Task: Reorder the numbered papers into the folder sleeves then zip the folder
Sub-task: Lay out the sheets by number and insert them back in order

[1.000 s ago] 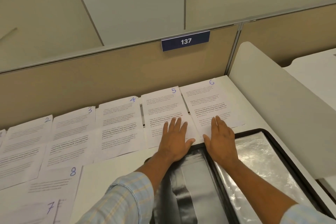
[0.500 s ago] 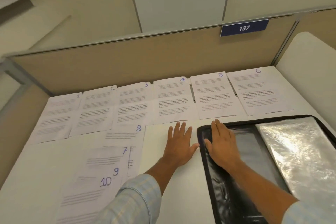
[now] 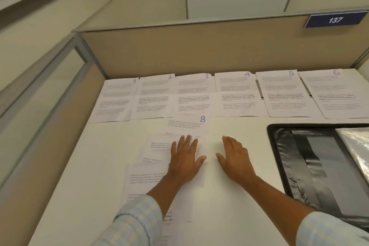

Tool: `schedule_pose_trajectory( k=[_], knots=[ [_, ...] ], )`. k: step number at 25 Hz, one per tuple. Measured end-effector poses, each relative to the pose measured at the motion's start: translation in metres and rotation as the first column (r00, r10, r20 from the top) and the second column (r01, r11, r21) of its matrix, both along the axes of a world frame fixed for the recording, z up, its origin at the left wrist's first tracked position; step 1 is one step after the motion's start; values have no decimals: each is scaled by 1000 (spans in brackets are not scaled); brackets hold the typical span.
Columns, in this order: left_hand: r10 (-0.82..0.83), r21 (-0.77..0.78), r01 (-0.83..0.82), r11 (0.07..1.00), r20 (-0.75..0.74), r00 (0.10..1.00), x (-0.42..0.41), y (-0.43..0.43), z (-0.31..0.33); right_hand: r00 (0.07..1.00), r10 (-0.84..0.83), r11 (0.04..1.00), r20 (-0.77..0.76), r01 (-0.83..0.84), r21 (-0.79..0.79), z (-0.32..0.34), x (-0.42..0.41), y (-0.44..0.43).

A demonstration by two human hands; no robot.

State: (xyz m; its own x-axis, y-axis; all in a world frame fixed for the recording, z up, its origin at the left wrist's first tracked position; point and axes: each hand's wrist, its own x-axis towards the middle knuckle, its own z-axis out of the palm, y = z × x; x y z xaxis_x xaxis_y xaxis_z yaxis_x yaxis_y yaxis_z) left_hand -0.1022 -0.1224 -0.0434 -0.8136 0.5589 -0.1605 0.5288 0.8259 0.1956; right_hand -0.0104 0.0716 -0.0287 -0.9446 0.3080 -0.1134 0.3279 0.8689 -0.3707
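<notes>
Papers numbered 1 [image 3: 114, 100], 2 [image 3: 153, 98], 3 [image 3: 193, 96], then 4 [image 3: 237, 94], 5 [image 3: 285, 94] and 6 [image 3: 337, 94] lie in a row along the back of the white desk. Paper 8 [image 3: 188, 125] lies just below paper 3. Under it is an overlapping pile of papers [image 3: 151, 173]. My left hand [image 3: 185, 158] rests flat, fingers straight, on the top sheet of that pile and hides its number. Beside it, my right hand [image 3: 233, 158] lies flat on the bare desk. The open black zip folder [image 3: 279, 156] with clear sleeves lies at the right.
A beige partition [image 3: 199, 50] with a blue sign reading 137 [image 3: 335, 19] stands behind the paper row. A low side partition [image 3: 50, 126] runs along the desk's left edge. Bare desk surface [image 3: 239, 126] lies between the pile and the folder.
Both hands have moved left, off papers 5 and 6 and the folder. The left now rests on the pile below paper 8, the right on the desk. The view turned left.
</notes>
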Motion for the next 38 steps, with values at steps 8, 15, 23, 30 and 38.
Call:
schedule_pose_trajectory(
  k=[8, 15, 23, 30, 38],
  knots=[
    [146, -20, -145, 989, 53, 988, -9, -134, -13, 988, -82, 983, 133, 102, -151, -3, -55, -68],
    [123, -20, -121, 992, 92, 988, -7, -144, -23, 941, -244, 889, 234, 313, -335, 1, -83, -91],
    [124, -44, -120, 992, 101, 987, 3, -120, -19, 982, -184, 897, 51, 189, -399, 29, -71, -91],
    [126, -50, -120, 991, 124, 984, 6, -80, -17, 935, -272, 902, -226, 166, -397, 85, -56, -42],
    [161, -64, -154, 986, 133, 978, 3, -51, -5, 785, -265, 910, -560, 11, -415, 159, -21, -7]
  ],
)
